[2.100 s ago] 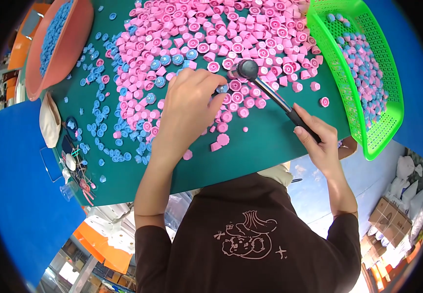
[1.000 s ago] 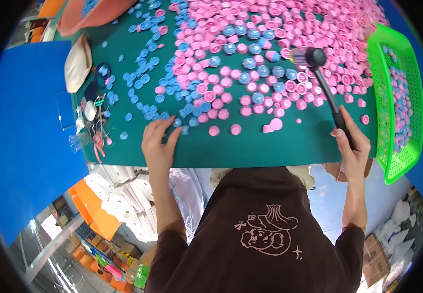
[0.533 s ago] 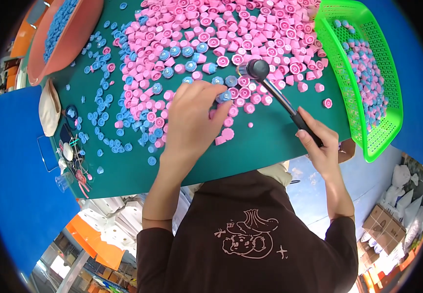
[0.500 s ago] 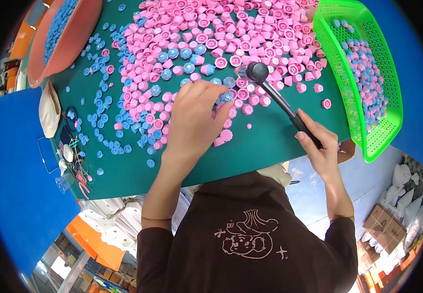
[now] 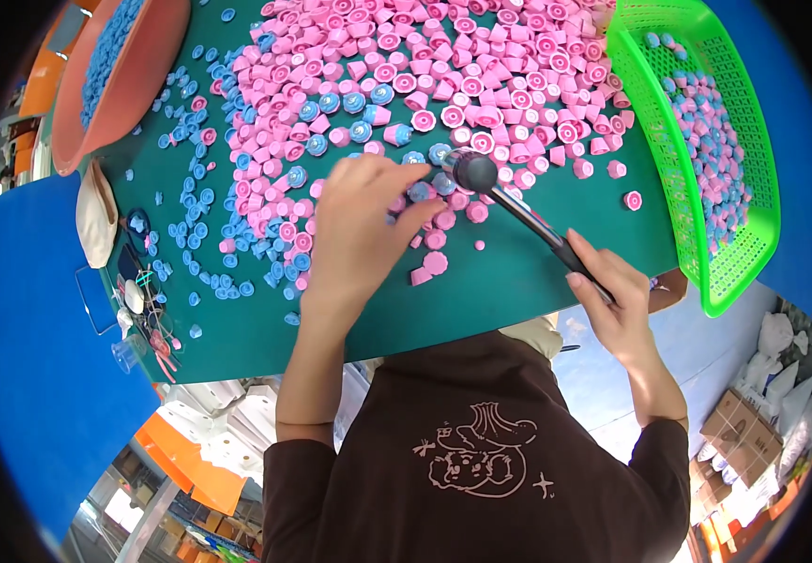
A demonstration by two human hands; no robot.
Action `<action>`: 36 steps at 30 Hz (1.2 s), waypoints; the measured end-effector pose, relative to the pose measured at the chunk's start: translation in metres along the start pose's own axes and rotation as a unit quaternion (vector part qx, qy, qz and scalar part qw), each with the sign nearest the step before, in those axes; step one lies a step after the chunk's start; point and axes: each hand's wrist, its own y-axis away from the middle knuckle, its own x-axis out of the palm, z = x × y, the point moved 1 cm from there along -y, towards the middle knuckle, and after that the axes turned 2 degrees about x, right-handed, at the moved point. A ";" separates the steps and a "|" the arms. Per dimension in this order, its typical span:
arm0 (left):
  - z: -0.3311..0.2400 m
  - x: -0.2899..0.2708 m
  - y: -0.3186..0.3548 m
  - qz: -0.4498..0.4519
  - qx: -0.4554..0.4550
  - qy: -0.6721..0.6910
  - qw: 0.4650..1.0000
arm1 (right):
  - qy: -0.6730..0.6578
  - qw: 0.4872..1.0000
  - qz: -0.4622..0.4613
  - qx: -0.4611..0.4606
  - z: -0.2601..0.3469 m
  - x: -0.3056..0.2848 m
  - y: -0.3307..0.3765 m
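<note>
My right hand (image 5: 620, 305) is closed round the black grip of a hammer (image 5: 539, 223). Its rounded black-ended head hovers over or touches the small parts just right of my left fingertips; which of the two I cannot tell. My left hand (image 5: 359, 230) curves its thumb and forefinger round a small blue flower-shaped cap (image 5: 419, 192); the other fingers are mostly hidden. Beside the fingertips lie pink cup-shaped pieces (image 5: 444, 219), and several pink pieces with blue caps on top (image 5: 361, 131) stand just beyond.
A large heap of pink cups (image 5: 500, 80) covers the far part of the green table (image 5: 518, 281). Loose blue caps (image 5: 204, 197) are scattered at left, near a tilted orange-pink basin (image 5: 166, 47). A green basket (image 5: 720, 296) at right contains pink-and-blue pieces. Cords and small tools (image 5: 148, 314) lie front left.
The hammer head has moved down and left, closer to my left fingertips. My left thumb and forefinger have shifted slightly left, and the blue cap between them is less visible.
</note>
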 end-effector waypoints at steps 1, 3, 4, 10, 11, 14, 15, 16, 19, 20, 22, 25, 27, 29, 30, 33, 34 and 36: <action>0.002 -0.009 0.004 -0.031 -0.014 0.005 0.999 | 0.021 0.998 -0.019 -0.056 0.003 0.000 0.002; 0.009 -0.033 0.016 -0.078 -0.067 0.003 0.995 | 0.035 0.992 -0.032 -0.115 0.005 0.002 0.003; 0.012 -0.051 0.023 -0.096 -0.102 -0.002 0.990 | 0.053 0.997 -0.002 -0.064 0.009 0.001 0.002; 0.077 -0.133 0.105 -0.220 -0.279 -0.126 0.926 | 0.042 0.995 -0.022 -0.084 -0.005 0.003 -0.005; 0.085 -0.136 0.114 -0.211 -0.274 -0.140 0.928 | 0.027 0.995 -0.047 -0.088 -0.008 0.004 -0.006; 0.093 -0.132 0.121 -0.159 -0.297 -0.147 0.930 | -0.012 0.998 -0.046 0.029 -0.005 0.004 -0.014; 0.093 -0.129 0.121 -0.137 -0.303 -0.152 0.931 | -0.014 0.999 -0.045 0.021 -0.004 0.007 -0.018; 0.094 -0.125 0.121 -0.108 -0.301 -0.168 0.932 | -0.013 0.999 -0.044 0.020 -0.004 0.009 -0.021; 0.095 -0.114 0.122 -0.098 -0.311 -0.177 0.929 | -0.024 0.999 -0.032 0.017 0.000 0.013 -0.024; 0.095 -0.112 0.123 -0.097 -0.308 -0.172 0.931 | -0.021 0.999 -0.026 0.006 0.002 0.015 -0.024; 0.093 -0.110 0.127 -0.126 -0.276 -0.175 0.937 | -0.025 1.000 -0.011 0.012 0.006 0.014 -0.023; 0.083 -0.105 0.133 -0.126 -0.304 -0.118 0.937 | -0.022 0.999 -0.023 -0.008 0.006 0.016 -0.023; 0.082 -0.105 0.135 -0.125 -0.297 -0.102 0.941 | -0.019 1.000 -0.024 0.001 0.005 0.014 -0.023; 0.082 -0.105 0.137 -0.124 -0.292 -0.089 0.944 | -0.018 1.000 -0.021 0.009 0.004 0.013 -0.023; 0.084 -0.103 0.138 -0.114 -0.273 -0.077 0.952 | -0.016 1.000 -0.024 -0.001 0.004 0.012 -0.023; 0.083 -0.100 0.132 -0.098 -0.266 -0.064 0.957 | -0.020 0.999 -0.032 -0.003 0.001 0.009 -0.022; 0.081 -0.098 0.128 -0.096 -0.282 -0.068 0.952 | -0.029 0.999 -0.032 0.000 -0.001 0.008 -0.021; 0.076 -0.098 0.123 -0.083 -0.268 -0.085 0.956 | -0.032 0.999 -0.038 0.004 -0.001 0.008 -0.021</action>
